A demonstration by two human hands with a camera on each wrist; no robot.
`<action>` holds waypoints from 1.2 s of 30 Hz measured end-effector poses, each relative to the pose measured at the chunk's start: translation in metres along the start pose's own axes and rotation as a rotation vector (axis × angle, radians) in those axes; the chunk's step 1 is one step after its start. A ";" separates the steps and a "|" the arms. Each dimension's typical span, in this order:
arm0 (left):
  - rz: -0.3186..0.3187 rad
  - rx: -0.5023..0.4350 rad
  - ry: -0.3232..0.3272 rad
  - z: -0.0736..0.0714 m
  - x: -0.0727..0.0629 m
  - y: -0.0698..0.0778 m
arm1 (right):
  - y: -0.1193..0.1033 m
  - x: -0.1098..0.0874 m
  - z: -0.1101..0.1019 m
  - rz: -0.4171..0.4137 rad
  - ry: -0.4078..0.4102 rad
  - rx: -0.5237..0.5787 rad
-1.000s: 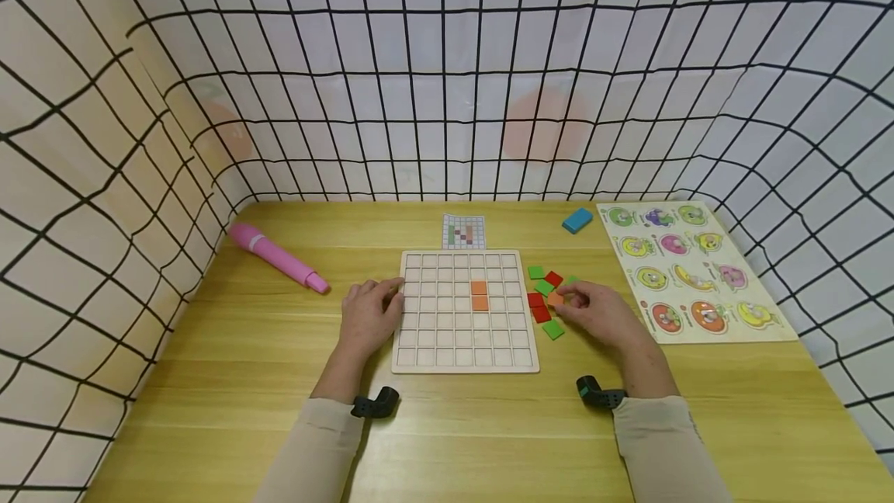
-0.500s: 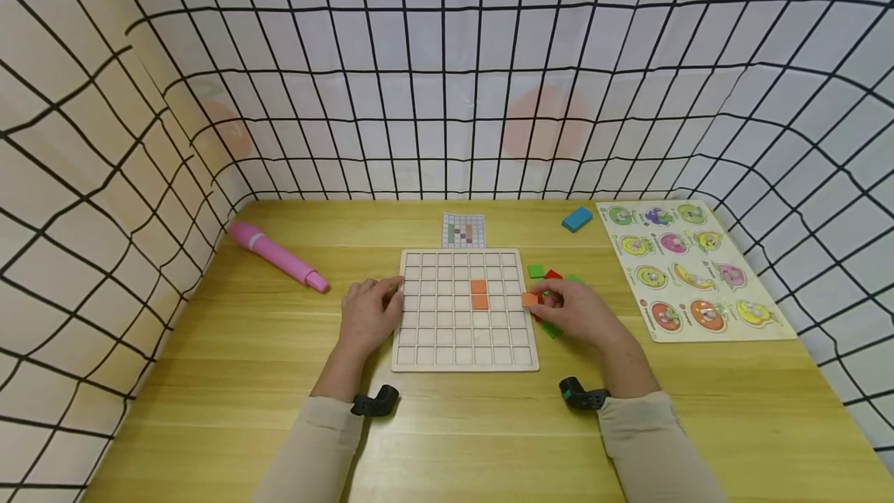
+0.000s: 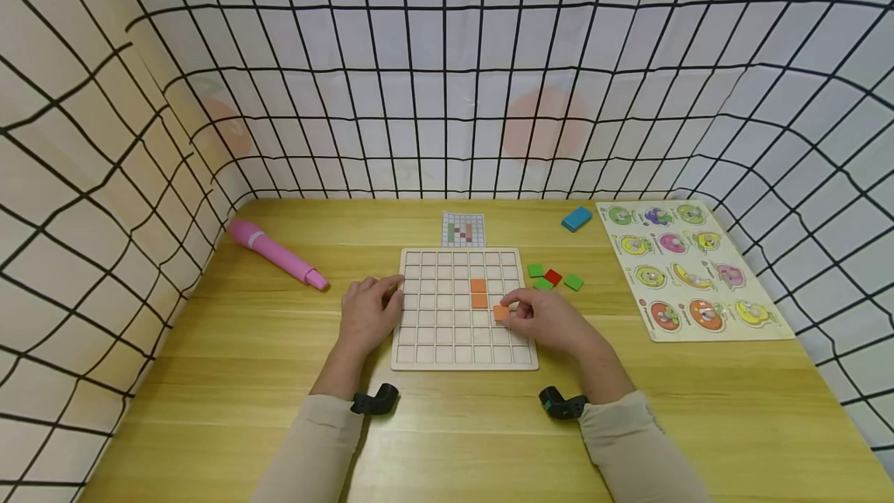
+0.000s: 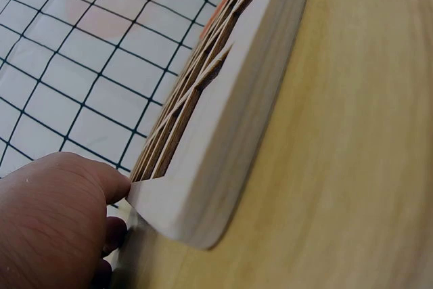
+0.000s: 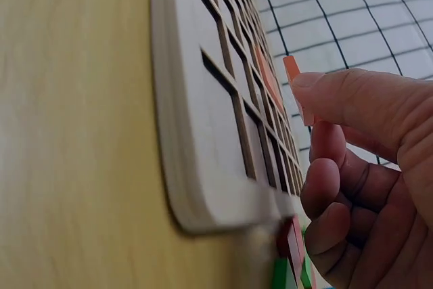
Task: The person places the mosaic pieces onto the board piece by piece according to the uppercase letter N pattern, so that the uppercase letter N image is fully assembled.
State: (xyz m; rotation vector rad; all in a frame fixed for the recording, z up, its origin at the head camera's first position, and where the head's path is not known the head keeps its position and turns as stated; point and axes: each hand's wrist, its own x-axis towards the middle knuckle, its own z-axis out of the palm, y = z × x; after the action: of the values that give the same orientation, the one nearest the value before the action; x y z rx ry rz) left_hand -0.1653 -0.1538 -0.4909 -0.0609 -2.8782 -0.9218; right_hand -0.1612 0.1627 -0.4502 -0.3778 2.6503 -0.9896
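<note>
A pale wooden grid board (image 3: 454,364) lies in the middle of the table, with two orange square tiles (image 3: 478,293) set one above the other in its cells. My right hand (image 3: 552,320) pinches another orange tile (image 3: 501,313) between thumb and index finger, over the board's right part. In the right wrist view that tile (image 5: 298,86) is tilted and raised above the cells, while the other fingers curl below. My left hand (image 3: 368,318) rests at the board's left side, thumb and index finger touching its edge. The thumb (image 4: 111,181) meets the edge in the left wrist view.
Green tiles (image 3: 573,282) and a red tile (image 3: 552,278) lie right of the board. A small pattern card (image 3: 463,230) sits behind it. A blue block (image 3: 576,219) and a fruit puzzle board (image 3: 698,278) are farther right, a pink microphone-shaped object (image 3: 279,254) left.
My right hand has lifted an orange tile from the loose tiles and carried it left over the board. The left hand has stayed at the board's edge.
</note>
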 end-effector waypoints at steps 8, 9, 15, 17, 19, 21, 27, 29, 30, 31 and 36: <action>0.000 -0.001 0.005 0.002 0.001 0.000 | -0.009 0.002 0.013 -0.054 -0.034 -0.012; 0.001 -0.002 0.004 0.002 0.001 0.000 | -0.010 0.003 0.014 -0.055 -0.032 -0.018; 0.004 0.003 0.008 0.003 0.002 0.000 | -0.015 0.005 0.020 -0.009 -0.017 -0.036; 0.006 0.006 0.010 0.003 0.002 -0.001 | -0.016 0.006 0.023 -0.001 -0.012 -0.034; 0.008 0.007 0.011 0.003 0.002 0.000 | -0.017 0.007 0.024 0.002 -0.007 -0.037; 0.008 0.005 0.009 0.003 0.002 0.000 | -0.017 0.007 0.026 -0.001 -0.003 -0.041; 0.003 -0.005 0.005 0.003 0.002 -0.001 | -0.019 0.008 0.028 -0.006 0.010 -0.067; -0.001 -0.006 0.003 0.003 0.002 -0.002 | -0.019 0.008 0.028 -0.005 0.012 -0.080; -0.001 -0.005 0.002 0.003 0.002 -0.002 | -0.020 0.008 0.028 -0.010 0.013 -0.088; -0.001 -0.002 0.003 0.003 0.002 -0.002 | -0.020 0.008 0.028 -0.012 0.013 -0.092; -0.006 -0.001 -0.002 0.002 0.001 -0.002 | -0.021 0.008 0.029 -0.025 0.017 -0.103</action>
State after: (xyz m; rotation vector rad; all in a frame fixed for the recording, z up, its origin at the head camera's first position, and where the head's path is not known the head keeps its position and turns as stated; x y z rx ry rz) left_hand -0.1665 -0.1539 -0.4936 -0.0529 -2.8813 -0.9241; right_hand -0.1552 0.1276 -0.4585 -0.4275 2.7254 -0.8695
